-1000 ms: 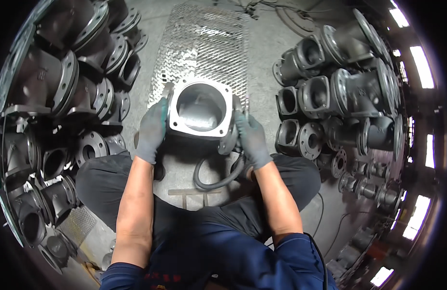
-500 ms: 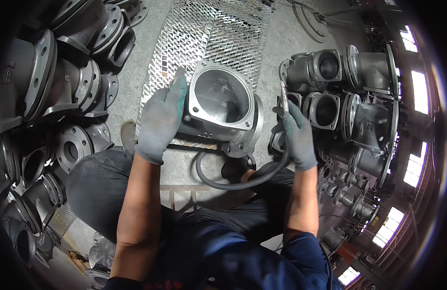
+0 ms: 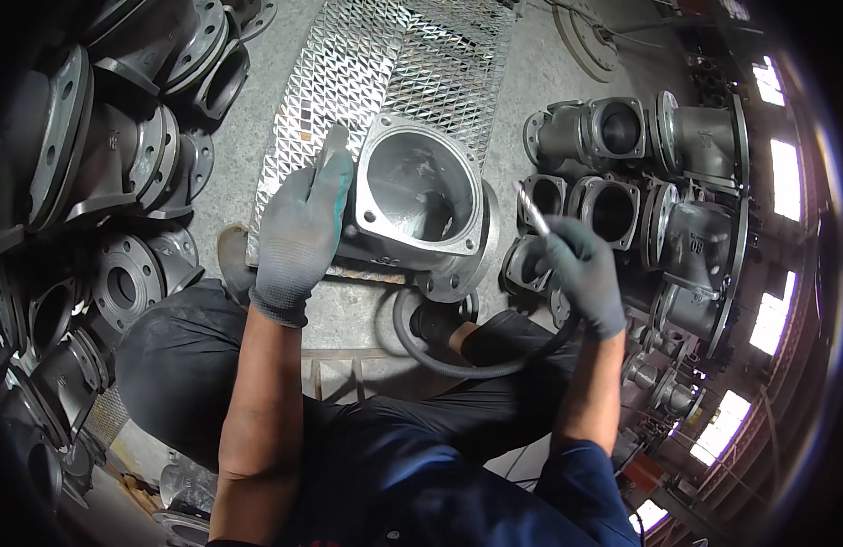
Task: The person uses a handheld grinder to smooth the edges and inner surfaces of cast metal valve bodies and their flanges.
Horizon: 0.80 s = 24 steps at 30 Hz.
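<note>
A grey cast valve body (image 3: 370, 223) stands in front of me, its square-flanged round opening facing up and a round flange at its lower right. My left hand (image 3: 303, 214), in a grey-green glove, rests along the casting's left side with fingers stretched out. My gloved right hand (image 3: 585, 278) is closed around a slim die grinder (image 3: 534, 211), whose metal bit points up and left. The tool is to the right of the casting, apart from it. A black hose (image 3: 458, 368) curves below the casting towards my right hand; the tool's body is mostly hidden in my fingers.
Under the casting lies a patterned metal plate (image 3: 348, 77) on the concrete floor. More cast valve bodies are stacked at the left (image 3: 120, 155) and at the right (image 3: 613, 210). A round flange-like disc (image 3: 585, 41) lies at the far right.
My right hand has moved right and slightly nearer, and the grinder's bit has tipped leftward. The hose has shifted to the right with it. My left hand stays beside the casting.
</note>
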Each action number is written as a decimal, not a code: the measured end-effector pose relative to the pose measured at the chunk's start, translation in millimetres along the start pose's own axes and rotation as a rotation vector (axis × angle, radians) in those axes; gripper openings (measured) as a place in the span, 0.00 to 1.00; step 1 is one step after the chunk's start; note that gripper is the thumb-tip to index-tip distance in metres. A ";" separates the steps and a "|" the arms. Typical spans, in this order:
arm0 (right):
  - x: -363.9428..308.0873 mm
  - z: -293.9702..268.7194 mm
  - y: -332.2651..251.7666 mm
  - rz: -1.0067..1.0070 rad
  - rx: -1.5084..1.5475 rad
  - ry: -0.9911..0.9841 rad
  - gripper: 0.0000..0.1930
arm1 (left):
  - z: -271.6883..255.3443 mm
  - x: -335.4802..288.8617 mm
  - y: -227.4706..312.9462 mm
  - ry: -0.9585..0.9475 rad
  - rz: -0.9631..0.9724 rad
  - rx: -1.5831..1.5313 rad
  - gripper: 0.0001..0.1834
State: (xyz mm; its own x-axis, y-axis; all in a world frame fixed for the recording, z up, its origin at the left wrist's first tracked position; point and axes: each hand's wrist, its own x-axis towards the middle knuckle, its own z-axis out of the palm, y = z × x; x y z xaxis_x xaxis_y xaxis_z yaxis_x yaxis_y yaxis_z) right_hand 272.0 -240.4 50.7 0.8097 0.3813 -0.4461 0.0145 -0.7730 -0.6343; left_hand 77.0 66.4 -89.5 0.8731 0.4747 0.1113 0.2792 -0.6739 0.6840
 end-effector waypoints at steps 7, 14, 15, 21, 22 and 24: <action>-28.7 69.1 76.5 0.138 0.195 -0.167 0.13 | -9.1 6.8 10.5 -0.084 -0.205 -0.174 0.22; 0.2 133.4 98.7 0.061 0.567 -0.106 0.17 | -0.2 3.0 1.6 0.080 0.018 -0.042 0.31; 2.4 134.0 103.2 0.063 0.570 -0.106 0.17 | 0.0 2.1 -0.2 0.076 0.020 -0.032 0.31; 14.2 136.3 114.6 -0.031 0.720 -0.083 0.21 | -0.5 1.2 -1.4 0.111 0.077 -0.044 0.26; 15.0 135.7 112.4 0.000 0.735 -0.085 0.21 | -0.3 1.5 -1.1 0.110 0.077 -0.044 0.26; 17.4 137.9 115.3 -0.020 0.746 -0.065 0.21 | 0.4 2.8 -1.5 0.112 0.112 0.002 0.24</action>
State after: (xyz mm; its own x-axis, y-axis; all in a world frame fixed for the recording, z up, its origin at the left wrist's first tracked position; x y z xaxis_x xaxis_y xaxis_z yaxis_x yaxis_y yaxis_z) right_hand 206.9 -252.9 -117.3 0.7766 0.4386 -0.4521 -0.3919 -0.2254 -0.8919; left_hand 79.2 68.6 -90.5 0.8487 0.4567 0.2666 0.1836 -0.7273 0.6613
